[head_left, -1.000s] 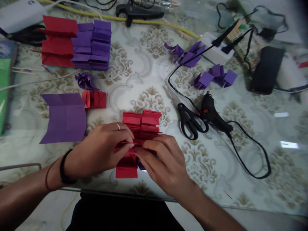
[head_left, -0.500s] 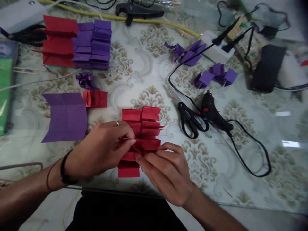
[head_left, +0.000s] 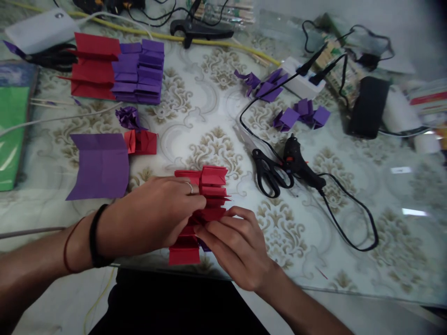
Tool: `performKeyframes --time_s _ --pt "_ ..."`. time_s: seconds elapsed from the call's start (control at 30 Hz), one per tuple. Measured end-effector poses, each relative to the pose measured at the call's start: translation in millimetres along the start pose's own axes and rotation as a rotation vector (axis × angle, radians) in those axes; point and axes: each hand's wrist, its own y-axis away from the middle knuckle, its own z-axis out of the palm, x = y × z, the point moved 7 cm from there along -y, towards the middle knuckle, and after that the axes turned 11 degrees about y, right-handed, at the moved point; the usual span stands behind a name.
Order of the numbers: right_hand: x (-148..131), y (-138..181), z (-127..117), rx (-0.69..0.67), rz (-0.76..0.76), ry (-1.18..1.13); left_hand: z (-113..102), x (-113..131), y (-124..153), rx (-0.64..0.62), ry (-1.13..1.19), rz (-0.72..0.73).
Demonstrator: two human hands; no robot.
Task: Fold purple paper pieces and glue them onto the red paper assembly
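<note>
A red folded-paper piece (head_left: 214,176) made of several joined box-like folds lies at the table's front edge, with a bit of purple showing under its near end. Over its left side, my left hand (head_left: 157,214) is closed, its fingertips pressing into the middle folds and partly hidden. My right hand (head_left: 237,242) pinches the right side of the same piece between thumb and fingers. To the left lie a creased purple paper sheet (head_left: 101,165), a small red folded paper (head_left: 145,142) and a crumpled purple paper (head_left: 129,117).
Right of my hands are black-handled scissors (head_left: 270,174) and a black glue gun (head_left: 302,165) with a looped cord. Purple folded papers (head_left: 288,118) lie near a white power strip (head_left: 303,79). A red and purple folded block (head_left: 138,72) sits at the back left.
My left hand has shifted right and covers more of the red folds, its fingers now turned down into them. My right hand keeps its pinch. The view has tilted slightly.
</note>
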Motion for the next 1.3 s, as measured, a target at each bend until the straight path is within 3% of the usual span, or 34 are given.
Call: performKeyframes --time_s 0.17,0.5,0.8,1.3 --pt "-1 3 -3 -0.007 0.014 -0.001 3 -1 -2 -0.069 -0.061 -0.029" --pt "1 0 2 -0.072 0.022 -0.108 -6 -2 -4 0.040 -0.150 -0.060" --pt "-4 3 7 -0.149 0.005 -0.110 18 -4 -9 -0.117 -0.114 -0.016" --pt "-3 6 12 -0.158 0.008 -0.150 9 -11 -10 -0.022 -0.203 -0.084"
